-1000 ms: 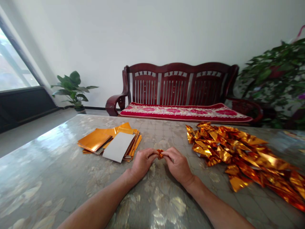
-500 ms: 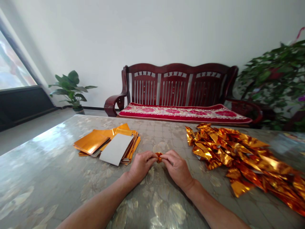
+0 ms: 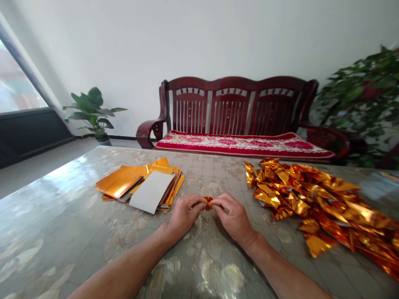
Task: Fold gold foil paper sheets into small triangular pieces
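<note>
Between my two hands is a small piece of folded gold foil paper (image 3: 208, 202), pinched from both sides just above the table. My left hand (image 3: 186, 214) grips its left end between thumb and fingers. On its right end, my right hand (image 3: 232, 214) holds a similar pinch. Most of the piece is hidden by the fingertips. Left of my hands lies a loose stack of flat gold foil paper sheets (image 3: 120, 181), with one sheet showing its pale grey back (image 3: 152, 192) on top. To the right spreads a heap of folded gold foil pieces (image 3: 299, 195).
The table (image 3: 77, 232) has a shiny, flower-patterned cover. Behind it stands a dark red wooden bench (image 3: 229, 110) with a red floral seat cover (image 3: 230, 142). Potted plants stand at the left (image 3: 93, 110) and right (image 3: 368, 91). Clear plastic (image 3: 378, 187) lies beyond the heap.
The view has shifted slightly. Both hands keep their pinch on the gold foil paper, whose visible part now looks a little more drawn together.
</note>
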Demonstrator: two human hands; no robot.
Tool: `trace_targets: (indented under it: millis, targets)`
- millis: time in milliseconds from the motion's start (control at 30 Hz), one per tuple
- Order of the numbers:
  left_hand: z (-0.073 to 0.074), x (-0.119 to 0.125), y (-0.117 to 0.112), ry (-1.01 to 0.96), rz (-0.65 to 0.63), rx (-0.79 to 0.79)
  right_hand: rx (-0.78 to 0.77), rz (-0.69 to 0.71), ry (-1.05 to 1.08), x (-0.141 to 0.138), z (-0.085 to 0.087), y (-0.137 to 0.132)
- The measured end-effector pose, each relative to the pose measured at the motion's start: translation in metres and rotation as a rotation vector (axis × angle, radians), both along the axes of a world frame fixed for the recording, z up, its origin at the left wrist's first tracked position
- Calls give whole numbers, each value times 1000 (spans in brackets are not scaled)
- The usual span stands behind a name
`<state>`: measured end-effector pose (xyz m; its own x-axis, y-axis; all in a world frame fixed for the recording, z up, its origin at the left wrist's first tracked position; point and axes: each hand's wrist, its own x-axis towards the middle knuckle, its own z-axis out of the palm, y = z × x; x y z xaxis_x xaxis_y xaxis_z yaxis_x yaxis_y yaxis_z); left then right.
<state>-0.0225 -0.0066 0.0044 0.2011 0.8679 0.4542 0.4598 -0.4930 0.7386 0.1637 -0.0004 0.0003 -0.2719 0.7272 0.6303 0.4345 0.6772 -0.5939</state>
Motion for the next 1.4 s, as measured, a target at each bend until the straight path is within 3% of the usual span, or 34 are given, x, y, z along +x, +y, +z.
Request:
trace_targets:
  millis: [733,967,1400]
  targets:
    - [1,2,0,-7,9,1,25,11,45,0,-3,4]
    - [-5,1,-1,45,24,37,4,-41,-25,1,-4,2]
    - [0,5,-6,125,32,50,28,-68,-99,-2,0,-5]
